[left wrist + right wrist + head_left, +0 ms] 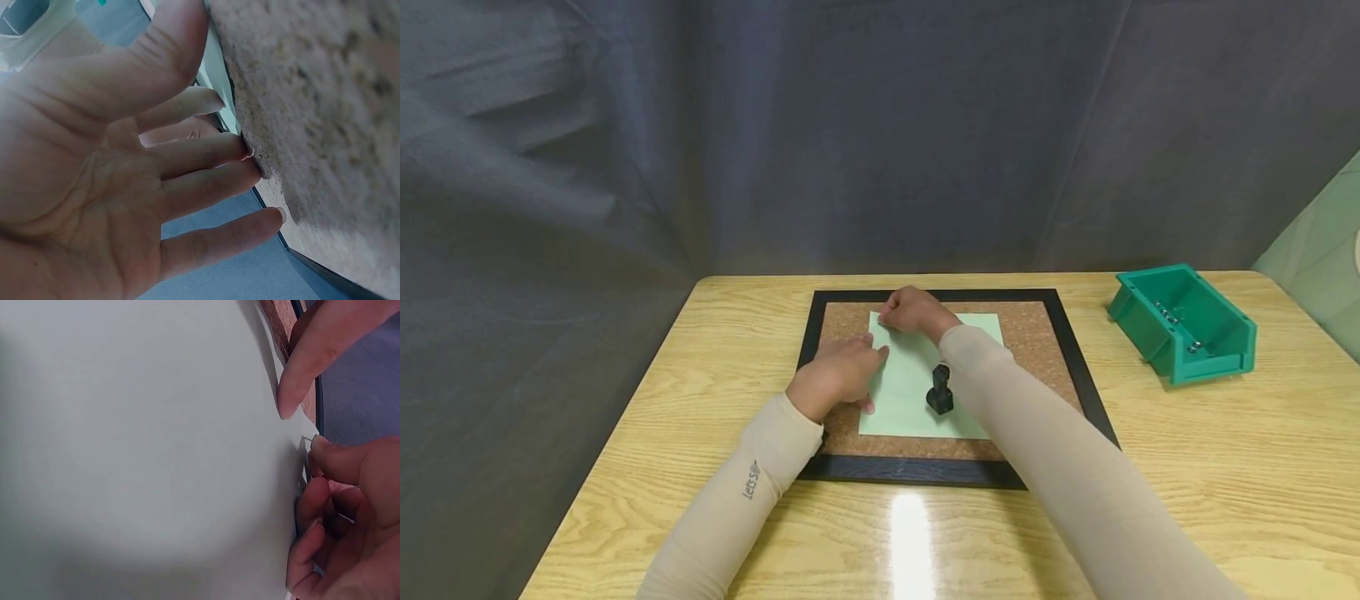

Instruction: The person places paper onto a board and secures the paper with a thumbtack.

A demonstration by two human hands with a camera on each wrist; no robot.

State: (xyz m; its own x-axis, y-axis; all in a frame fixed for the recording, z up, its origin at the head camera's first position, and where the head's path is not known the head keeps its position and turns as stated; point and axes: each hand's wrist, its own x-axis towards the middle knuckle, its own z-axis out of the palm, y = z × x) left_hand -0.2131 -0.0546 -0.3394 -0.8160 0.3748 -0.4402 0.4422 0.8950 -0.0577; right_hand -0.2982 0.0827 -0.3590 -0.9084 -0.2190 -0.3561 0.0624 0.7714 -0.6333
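A pale green paper sheet [902, 392] lies on a black-framed corkboard [1041, 354]. Fingers spread and fairly straight, my left hand [844, 371] rests at the sheet's left edge; one of its fingertips [290, 403] presses the paper in the right wrist view. At the sheet's upper left corner, my right hand [917, 312] pinches a thin metal pin [305, 437] between thumb and finger. The pin's point is at the paper; its head is hidden by the fingers. In the left wrist view, fingertips of my left hand [119, 181] meet the cork at the paper's edge.
A green plastic bin [1150, 333] with several small shiny pieces [1167, 313] stands on the wooden table [1180, 467], right of the board. A dark curtain [887, 142] hangs behind. A black camera mount [940, 390] sits at my right wrist, over the paper.
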